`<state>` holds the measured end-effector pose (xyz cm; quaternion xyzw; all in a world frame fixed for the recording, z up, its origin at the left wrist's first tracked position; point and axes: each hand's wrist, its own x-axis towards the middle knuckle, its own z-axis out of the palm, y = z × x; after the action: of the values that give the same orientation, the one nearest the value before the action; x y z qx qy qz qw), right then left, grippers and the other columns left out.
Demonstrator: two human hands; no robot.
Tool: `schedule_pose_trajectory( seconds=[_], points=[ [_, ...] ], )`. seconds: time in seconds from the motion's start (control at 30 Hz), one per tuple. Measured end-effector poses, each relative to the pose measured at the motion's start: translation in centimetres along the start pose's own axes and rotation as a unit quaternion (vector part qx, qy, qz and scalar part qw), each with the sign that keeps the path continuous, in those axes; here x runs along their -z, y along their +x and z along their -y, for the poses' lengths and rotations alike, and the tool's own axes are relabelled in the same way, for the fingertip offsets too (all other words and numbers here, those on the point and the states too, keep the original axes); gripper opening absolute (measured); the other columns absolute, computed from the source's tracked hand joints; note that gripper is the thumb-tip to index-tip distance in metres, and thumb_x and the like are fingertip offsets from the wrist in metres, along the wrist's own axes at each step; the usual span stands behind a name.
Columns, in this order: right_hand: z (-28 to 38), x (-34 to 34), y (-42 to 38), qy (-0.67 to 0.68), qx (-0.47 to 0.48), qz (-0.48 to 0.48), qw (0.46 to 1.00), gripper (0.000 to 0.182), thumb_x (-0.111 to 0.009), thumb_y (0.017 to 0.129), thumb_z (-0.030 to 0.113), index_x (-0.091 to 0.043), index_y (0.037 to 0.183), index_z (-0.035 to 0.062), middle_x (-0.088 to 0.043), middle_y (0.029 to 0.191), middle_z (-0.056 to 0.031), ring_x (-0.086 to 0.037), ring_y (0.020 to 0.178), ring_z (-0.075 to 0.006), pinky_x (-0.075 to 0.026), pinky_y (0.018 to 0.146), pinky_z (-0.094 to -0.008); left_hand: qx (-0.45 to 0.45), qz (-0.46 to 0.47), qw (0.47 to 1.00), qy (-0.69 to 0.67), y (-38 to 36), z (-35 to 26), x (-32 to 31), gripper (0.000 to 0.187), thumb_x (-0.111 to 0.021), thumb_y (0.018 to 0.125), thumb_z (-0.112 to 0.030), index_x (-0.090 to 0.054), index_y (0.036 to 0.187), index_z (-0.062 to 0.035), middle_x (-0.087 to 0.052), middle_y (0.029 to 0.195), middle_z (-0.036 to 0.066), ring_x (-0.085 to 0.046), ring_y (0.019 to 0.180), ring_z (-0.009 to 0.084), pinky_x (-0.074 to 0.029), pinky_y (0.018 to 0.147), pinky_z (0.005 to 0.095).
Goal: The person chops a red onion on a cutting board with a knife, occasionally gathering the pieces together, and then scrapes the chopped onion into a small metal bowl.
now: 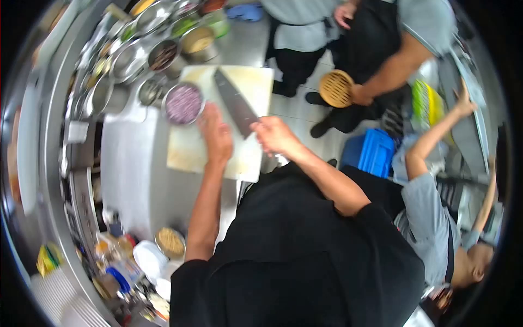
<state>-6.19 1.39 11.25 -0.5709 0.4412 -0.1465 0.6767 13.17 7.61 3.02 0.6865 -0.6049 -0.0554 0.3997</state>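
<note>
A broad chef's knife [235, 103] lies slanted over the white cutting board [256, 82], its tip pointing to the board's far edge. My right hand [276, 136] is wrapped around the handle. On the board's left side stands a round metal bowl full of chopped red onion [183, 103]. Fingers stretched out, my left hand [216, 133] is right at the bowl's near right rim, with its palm toward the blade. Some pale stains mark the board around the hand.
Metal containers of ingredients [199, 43] crowd the counter's far left. Blue gloves [245, 12] lie at the back. Two people stand across the aisle, one holding a round slotted wooden piece [336, 88]. Another person [430, 218] reaches up at right, near a blue bin [376, 152].
</note>
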Motion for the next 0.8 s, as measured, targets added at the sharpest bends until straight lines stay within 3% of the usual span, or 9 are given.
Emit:
schedule_pose_trajectory(
  seconds=[0.1,0.27,0.43,0.53,0.67,0.7,0.73,0.77,0.8],
  points=[
    [1.4,0.3,0.0,0.068,-0.029,0.049,0.996,0.031,-0.052,0.099,0.022,-0.051,0.075,0.0026,-0.051,0.061,-0.001,-0.048,0.042,-0.0091,-0.041,0.036,-0.0268,-0.048,0.096,0.994,0.027,1.2,-4.1,1.2,0.065,-0.043,0.095,-0.03,-0.029,0.151,-0.0002,-0.025,0.157,0.024,-0.019,0.147,0.0398,-0.001,0.117,0.0607],
    [1.6,1.0,-0.6,0.051,-0.066,0.061,0.995,0.031,-0.051,0.098,0.021,-0.052,0.076,0.0001,-0.05,0.06,-0.0016,-0.047,0.042,-0.0095,-0.04,0.036,-0.0288,0.077,0.052,0.992,0.084,0.4,0.3,0.7,0.067,-0.038,0.097,-0.039,-0.029,0.15,0.0016,-0.024,0.157,0.025,-0.02,0.147,0.0405,0.0,0.115,0.0639],
    [1.5,1.5,-1.7,-0.012,-0.04,0.118,0.992,0.032,-0.053,0.098,0.021,-0.05,0.073,0.0015,-0.05,0.058,-0.0014,-0.047,0.042,-0.0094,-0.04,0.036,-0.0288,-0.002,0.034,0.995,0.09,2.6,-1.4,1.5,0.066,-0.031,0.101,-0.042,-0.031,0.149,0.0039,-0.026,0.157,0.023,-0.019,0.146,0.0436,0.002,0.113,0.0678],
    [1.7,2.2,-2.6,-0.009,-0.035,0.123,0.992,0.028,-0.053,0.099,0.02,-0.051,0.077,0.0027,-0.05,0.06,-0.0005,-0.046,0.041,-0.0071,-0.039,0.035,-0.0265,0.153,0.074,0.969,0.178,3.2,1.1,2.0,0.064,-0.037,0.1,-0.038,-0.032,0.149,0.0026,-0.025,0.157,0.025,-0.018,0.146,0.0446,0.002,0.113,0.0674],
    [1.7,2.9,-0.7,-0.11,0.01,0.118,0.987,0.026,-0.057,0.097,0.02,-0.053,0.08,0.0004,-0.056,0.061,-0.0054,-0.054,0.044,-0.0146,-0.044,0.039,-0.0332,0.159,-0.013,0.974,0.162,2.6,2.2,5.0,0.072,-0.04,0.1,-0.046,-0.026,0.15,0.0051,-0.007,0.158,0.031,-0.005,0.146,0.0511,0.005,0.111,0.0693],
    [1.6,2.4,0.5,-0.306,0.233,0.029,0.923,0.019,-0.058,0.094,0.016,-0.055,0.085,-0.0001,-0.059,0.064,-0.0083,-0.058,0.048,-0.0194,-0.046,0.043,-0.0358,0.153,-0.009,0.975,0.164,2.6,2.2,5.8,0.072,-0.04,0.1,-0.046,-0.026,0.15,0.0051,-0.007,0.158,0.031,-0.005,0.146,0.0511,0.005,0.111,0.0693],
    [1.6,1.9,2.0,-0.474,0.43,-0.067,0.765,0.013,-0.059,0.09,0.012,-0.056,0.09,-0.0005,-0.061,0.066,-0.0112,-0.063,0.053,-0.0241,-0.049,0.047,-0.0385,0.118,-0.042,0.977,0.173,2.9,2.1,6.5,0.079,-0.046,0.097,-0.051,-0.025,0.151,0.0029,-0.003,0.159,0.031,-0.001,0.145,0.0524,0.004,0.11,0.0696],
    [1.7,1.5,3.4,-0.492,0.439,-0.093,0.746,0.013,-0.059,0.085,0.009,-0.057,0.093,-0.0009,-0.063,0.07,-0.0132,-0.065,0.059,-0.0273,-0.051,0.051,-0.0401,0.083,-0.076,0.977,0.179,3.2,1.8,7.0,0.087,-0.052,0.093,-0.056,-0.023,0.152,0.0006,0.001,0.159,0.031,0.002,0.145,0.0536,0.003,0.11,0.07],
    [1.8,1.3,5.0,-0.51,0.446,-0.115,0.726,0.018,-0.059,0.08,0.006,-0.058,0.097,-0.0013,-0.064,0.073,-0.0152,-0.067,0.065,-0.0305,-0.052,0.055,-0.0417,0.112,-0.036,0.973,0.199,3.7,1.2,7.5,0.11,-0.069,0.075,-0.067,-0.024,0.153,-0.0042,0.004,0.158,0.033,0.005,0.144,0.0546,0.004,0.109,0.0717]
  ],
)
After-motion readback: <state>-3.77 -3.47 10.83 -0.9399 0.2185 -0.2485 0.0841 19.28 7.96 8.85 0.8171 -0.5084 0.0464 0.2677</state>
